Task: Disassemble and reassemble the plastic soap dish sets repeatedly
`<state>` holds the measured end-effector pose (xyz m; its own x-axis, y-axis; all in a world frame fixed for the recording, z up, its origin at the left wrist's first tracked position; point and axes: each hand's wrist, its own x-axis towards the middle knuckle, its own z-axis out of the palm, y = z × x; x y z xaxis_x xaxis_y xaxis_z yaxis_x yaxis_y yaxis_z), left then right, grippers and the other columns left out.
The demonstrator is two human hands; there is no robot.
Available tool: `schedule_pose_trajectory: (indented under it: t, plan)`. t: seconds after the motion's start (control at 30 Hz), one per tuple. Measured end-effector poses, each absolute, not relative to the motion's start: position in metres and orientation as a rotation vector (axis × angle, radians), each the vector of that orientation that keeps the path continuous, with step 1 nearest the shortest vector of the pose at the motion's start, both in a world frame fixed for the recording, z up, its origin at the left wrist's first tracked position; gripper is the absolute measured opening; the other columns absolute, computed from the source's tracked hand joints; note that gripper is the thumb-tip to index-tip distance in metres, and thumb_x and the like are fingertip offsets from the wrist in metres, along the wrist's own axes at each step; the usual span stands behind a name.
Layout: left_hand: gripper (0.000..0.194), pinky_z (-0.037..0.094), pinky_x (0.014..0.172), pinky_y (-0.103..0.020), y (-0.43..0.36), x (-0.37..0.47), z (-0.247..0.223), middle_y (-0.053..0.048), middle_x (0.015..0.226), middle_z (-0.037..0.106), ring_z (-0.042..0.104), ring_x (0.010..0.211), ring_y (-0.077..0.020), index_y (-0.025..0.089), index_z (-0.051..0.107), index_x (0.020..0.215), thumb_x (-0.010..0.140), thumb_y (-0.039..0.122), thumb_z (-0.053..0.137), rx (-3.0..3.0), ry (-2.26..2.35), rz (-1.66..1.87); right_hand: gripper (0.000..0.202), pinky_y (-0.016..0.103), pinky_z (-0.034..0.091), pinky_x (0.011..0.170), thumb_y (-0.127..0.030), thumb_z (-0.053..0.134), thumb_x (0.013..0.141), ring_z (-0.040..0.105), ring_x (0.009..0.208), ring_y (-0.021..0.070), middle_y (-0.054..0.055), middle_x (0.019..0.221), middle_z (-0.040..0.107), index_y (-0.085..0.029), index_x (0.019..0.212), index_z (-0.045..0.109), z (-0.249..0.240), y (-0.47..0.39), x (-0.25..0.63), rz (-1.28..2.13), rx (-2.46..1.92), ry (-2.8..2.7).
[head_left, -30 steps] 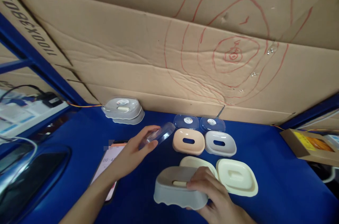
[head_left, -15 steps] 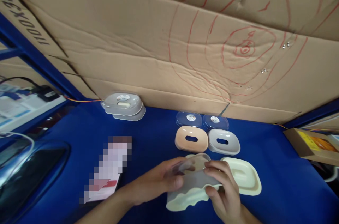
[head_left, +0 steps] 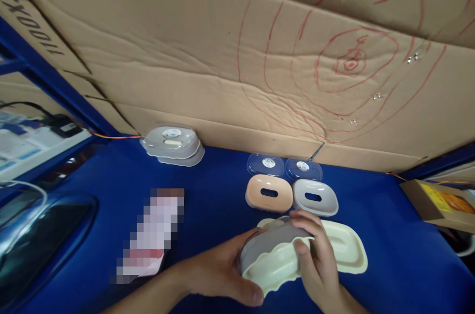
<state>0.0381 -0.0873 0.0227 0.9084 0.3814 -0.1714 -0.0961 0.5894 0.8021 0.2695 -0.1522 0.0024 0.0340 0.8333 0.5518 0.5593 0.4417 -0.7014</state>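
Both my hands grip one soap box (head_left: 272, 259) low in the middle of the view: a grey tray set in a cream wavy-edged base, tilted toward me. My left hand (head_left: 218, 272) holds its left end, thumb under the front edge. My right hand (head_left: 319, 259) clasps its right end, fingers over the top. A clear lid seems pressed on it, but I cannot tell for sure. Just behind lie two cream bases (head_left: 345, 247), partly hidden by my right hand.
On the blue table (head_left: 215, 195) sit an orange tray (head_left: 269, 194) and a grey tray (head_left: 315, 198), each with a clear lid (head_left: 268, 164) behind. An assembled grey soap box (head_left: 172, 143) stands back left by the cardboard wall (head_left: 222, 67). A phone (head_left: 152, 235) lies left; a cardboard box (head_left: 438, 202) right.
My left hand brought the clear lid from the left over to the soap box in my right hand. Both hands now clasp the box, which has tilted toward me.
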Motion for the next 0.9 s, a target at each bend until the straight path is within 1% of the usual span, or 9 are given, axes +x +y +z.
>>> schedule_pose_trajectory:
  t: [0.07,0.1,0.13,0.2,0.27,0.4,0.6,0.8,0.9]
  plan:
    - [0.107,0.040,0.113,-0.044,-0.088,0.038,0.020,-0.008,0.135,0.069,0.059,0.130,-0.0327,0.028,0.056,0.149,0.055,0.038,0.105,0.874,0.300,0.282,0.024,0.032,0.057,0.098,-0.037,0.050,0.110,0.066,0.123,0.0214,0.009,0.130,0.066,-0.026,0.127,0.063,0.002,-0.153,0.271,0.369,-1.240,-1.590]
    - [0.110,0.040,0.113,-0.045,-0.088,0.038,0.019,-0.009,0.136,0.069,0.059,0.131,-0.0334,0.028,0.056,0.150,0.053,0.045,0.104,0.861,0.281,0.287,0.024,0.032,0.057,0.098,-0.038,0.050,0.110,0.067,0.123,0.0216,0.008,0.130,0.068,-0.027,0.127,0.064,0.002,-0.154,0.272,0.386,-1.245,-1.563]
    - [0.109,0.040,0.113,-0.044,-0.088,0.038,0.018,-0.010,0.137,0.068,0.059,0.131,-0.0341,0.027,0.056,0.150,0.055,0.055,0.101,0.856,0.275,0.302,0.024,0.032,0.057,0.098,-0.039,0.050,0.110,0.068,0.123,0.0217,0.008,0.129,0.069,-0.027,0.126,0.064,0.001,-0.154,0.272,0.401,-1.251,-1.536]
    - [0.097,0.042,0.111,-0.044,-0.088,0.038,0.017,-0.013,0.139,0.068,0.060,0.129,-0.0346,0.024,0.060,0.147,0.068,0.073,0.085,0.891,0.300,0.348,0.024,0.031,0.058,0.097,-0.039,0.049,0.110,0.070,0.121,0.0212,0.007,0.126,0.073,-0.028,0.123,0.067,0.001,-0.153,0.274,0.425,-1.264,-1.485]
    - [0.087,0.043,0.108,-0.043,-0.088,0.038,0.018,-0.014,0.135,0.069,0.061,0.126,-0.0342,0.021,0.064,0.144,0.080,0.081,0.068,0.970,0.338,0.372,0.025,0.030,0.059,0.096,-0.038,0.047,0.111,0.073,0.117,0.0197,0.005,0.122,0.076,-0.029,0.119,0.069,0.002,-0.149,0.276,0.442,-1.258,-1.445]
    - [0.078,0.048,0.099,-0.039,-0.090,0.040,0.017,-0.011,0.120,0.074,0.066,0.115,-0.0315,0.020,0.071,0.136,0.084,0.078,0.067,0.979,0.378,0.334,0.028,0.027,0.061,0.095,-0.037,0.044,0.113,0.077,0.111,0.0168,0.003,0.115,0.080,-0.029,0.113,0.071,0.002,-0.141,0.278,0.480,-1.213,-1.427]
    - [0.072,0.047,0.100,-0.035,-0.097,0.047,0.008,-0.009,0.111,0.075,0.067,0.111,-0.0275,0.019,0.077,0.124,0.079,0.075,0.075,0.749,0.450,0.371,0.027,0.031,0.061,0.099,-0.039,0.044,0.113,0.076,0.116,0.0184,0.004,0.121,0.079,-0.029,0.115,0.070,0.000,-0.138,0.283,0.486,-1.133,-1.424]
    - [0.072,0.045,0.106,-0.040,-0.100,0.050,0.005,-0.011,0.117,0.076,0.066,0.116,-0.0309,0.018,0.078,0.122,0.082,0.077,0.071,0.748,0.463,0.360,0.027,0.033,0.062,0.096,-0.036,0.044,0.112,0.077,0.114,0.0200,0.005,0.118,0.080,-0.029,0.114,0.070,-0.003,-0.139,0.279,0.493,-1.194,-1.449]
    - [0.072,0.043,0.112,-0.047,-0.099,0.049,0.007,-0.012,0.129,0.074,0.064,0.125,-0.0341,0.019,0.072,0.134,0.089,0.075,0.064,0.799,0.444,0.364,0.026,0.032,0.063,0.094,-0.032,0.044,0.112,0.078,0.111,0.0194,0.004,0.115,0.081,-0.029,0.114,0.070,-0.005,-0.138,0.278,0.481,-1.249,-1.450]
